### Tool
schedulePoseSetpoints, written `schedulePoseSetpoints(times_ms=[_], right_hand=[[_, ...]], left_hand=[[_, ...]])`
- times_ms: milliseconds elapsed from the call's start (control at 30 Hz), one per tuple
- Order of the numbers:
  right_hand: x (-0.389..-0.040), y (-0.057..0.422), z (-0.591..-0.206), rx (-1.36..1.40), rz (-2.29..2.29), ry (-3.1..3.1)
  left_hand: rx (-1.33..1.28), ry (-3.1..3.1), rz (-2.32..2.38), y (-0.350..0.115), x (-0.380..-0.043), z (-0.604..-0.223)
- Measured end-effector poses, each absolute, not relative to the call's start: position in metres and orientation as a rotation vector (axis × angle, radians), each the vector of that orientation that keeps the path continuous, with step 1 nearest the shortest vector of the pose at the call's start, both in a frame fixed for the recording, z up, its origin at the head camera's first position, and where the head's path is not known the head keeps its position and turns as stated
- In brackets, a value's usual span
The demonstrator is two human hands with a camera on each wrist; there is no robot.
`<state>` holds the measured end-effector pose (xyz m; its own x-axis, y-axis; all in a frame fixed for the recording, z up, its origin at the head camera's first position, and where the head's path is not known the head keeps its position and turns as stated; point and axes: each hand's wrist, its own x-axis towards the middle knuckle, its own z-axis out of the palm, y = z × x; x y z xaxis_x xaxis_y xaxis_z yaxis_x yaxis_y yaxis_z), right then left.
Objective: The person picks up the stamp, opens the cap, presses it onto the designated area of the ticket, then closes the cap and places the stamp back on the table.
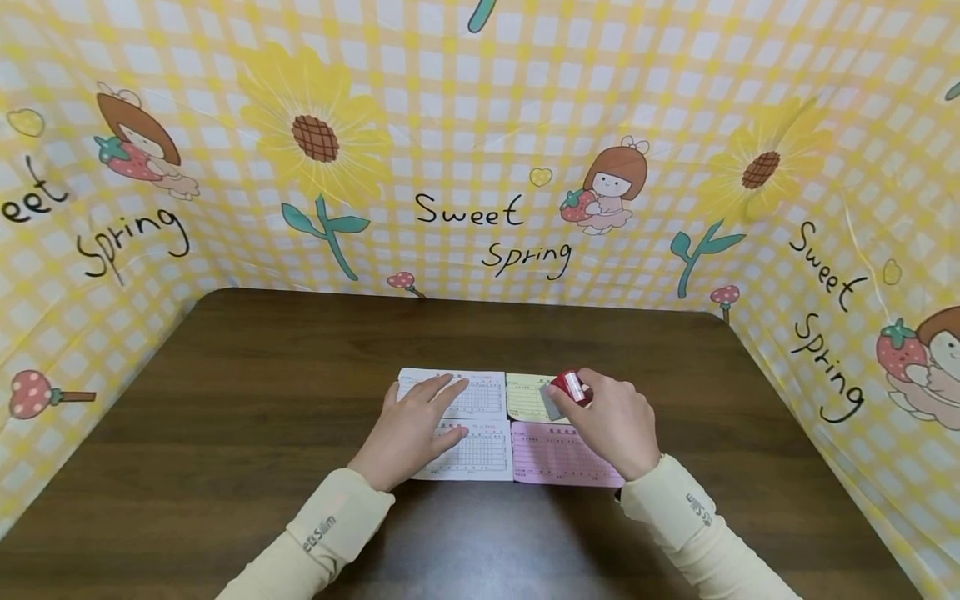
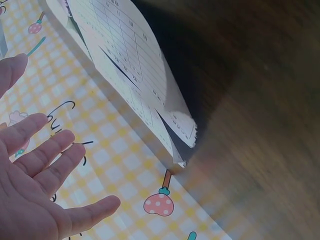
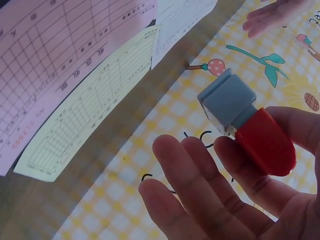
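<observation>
Backdrop: yellow checked cloth point(image 1: 480, 108) with sunflowers and "Sweet Spring" lettering walls in the far edge and both sides of the table.
Surface: dark wooden table point(image 1: 247, 400); wide bare wood lies left, right and behind the papers.
Papers: two white forms point(image 1: 480, 429) stacked left; yellow form point(image 1: 525, 396) above pink form point(image 1: 551, 454) just right, edges meeting.
Left hand point(image 1: 412, 429): flat, fingers straight, pressing on the white forms, grasping nothing.
Right hand point(image 1: 615, 421): fingers curled around a stamp point(image 3: 247, 122), red handle with grey base, at the yellow form's right edge.
Near edge: the sleeves cross it.
</observation>
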<state>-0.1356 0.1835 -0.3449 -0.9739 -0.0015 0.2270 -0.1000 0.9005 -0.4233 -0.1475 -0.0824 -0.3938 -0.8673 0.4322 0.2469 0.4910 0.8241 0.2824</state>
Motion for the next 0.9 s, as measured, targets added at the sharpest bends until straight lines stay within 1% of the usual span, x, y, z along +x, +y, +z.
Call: schedulePoseSetpoints(times_ms=[533, 900], right_hand=[[-0.135, 0.172, -0.348, 0.112, 0.706, -2.861], [-0.136, 0.171, -0.352, 0.084, 0.778, -2.868]], left_hand=[[-0.75, -2.802, -0.592, -0.067, -0.147, -0.395], [-0.761, -2.791, -0.597, -0.061, -0.147, -0.395]])
